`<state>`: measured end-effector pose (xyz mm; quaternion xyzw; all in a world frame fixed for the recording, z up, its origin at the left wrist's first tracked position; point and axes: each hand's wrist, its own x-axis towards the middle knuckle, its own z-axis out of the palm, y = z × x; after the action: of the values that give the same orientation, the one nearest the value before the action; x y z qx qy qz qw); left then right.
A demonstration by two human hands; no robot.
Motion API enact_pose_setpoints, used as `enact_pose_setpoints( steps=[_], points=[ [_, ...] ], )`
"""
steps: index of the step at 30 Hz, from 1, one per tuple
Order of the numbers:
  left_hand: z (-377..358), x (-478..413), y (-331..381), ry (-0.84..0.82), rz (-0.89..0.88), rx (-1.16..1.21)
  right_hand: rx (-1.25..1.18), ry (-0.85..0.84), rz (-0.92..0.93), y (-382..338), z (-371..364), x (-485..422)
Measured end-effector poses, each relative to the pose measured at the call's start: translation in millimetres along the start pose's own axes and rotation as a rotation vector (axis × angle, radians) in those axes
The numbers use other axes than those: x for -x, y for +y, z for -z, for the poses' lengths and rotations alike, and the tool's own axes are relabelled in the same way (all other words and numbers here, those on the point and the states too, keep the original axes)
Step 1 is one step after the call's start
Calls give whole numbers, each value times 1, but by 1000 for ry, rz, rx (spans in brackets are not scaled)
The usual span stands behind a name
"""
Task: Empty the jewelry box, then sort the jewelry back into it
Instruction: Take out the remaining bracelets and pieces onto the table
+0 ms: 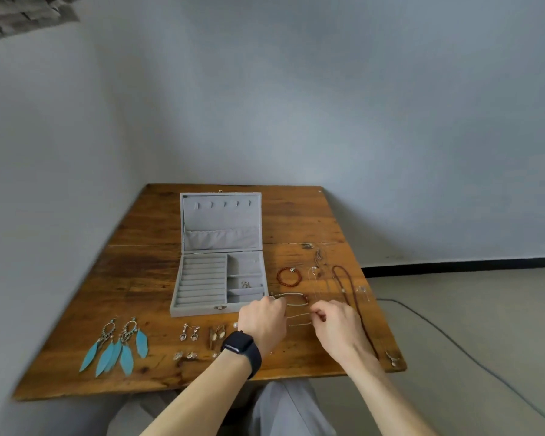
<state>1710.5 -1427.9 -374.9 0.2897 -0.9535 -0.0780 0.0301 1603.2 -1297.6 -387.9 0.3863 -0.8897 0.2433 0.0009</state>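
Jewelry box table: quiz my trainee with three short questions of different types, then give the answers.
1. True or false: the jewelry box is closed.
2. Which lies to the right of the box? A) feather earrings B) red bead bracelet C) silver drop earrings
3. What does the right hand pinch?
Key: 1 false; 2 B; 3 a thin chain.

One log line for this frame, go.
jewelry box: open, one small piece inside | right hand: pinches thin chain | left hand: at chain, grip hidden
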Motion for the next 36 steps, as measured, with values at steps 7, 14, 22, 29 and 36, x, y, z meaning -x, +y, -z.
enact_pose_setpoints(
  steps=[7, 14, 22, 29, 36],
  points=[
    [-13, -6, -6, 9, 4, -6, 100, 9, 72, 9, -15, -5],
    [-20, -10, -9, 34, -1, 9, 88, -3, 85, 10, -23, 8],
    [-18, -10, -7, 44, -36, -8, 142, 9, 94, 15, -18, -1],
    [13, 2, -51, 281, -42, 100, 66, 83, 97, 1, -13, -2],
    [16, -9, -148, 162, 222, 20, -21, 90, 205, -46, -20, -31]
  ],
)
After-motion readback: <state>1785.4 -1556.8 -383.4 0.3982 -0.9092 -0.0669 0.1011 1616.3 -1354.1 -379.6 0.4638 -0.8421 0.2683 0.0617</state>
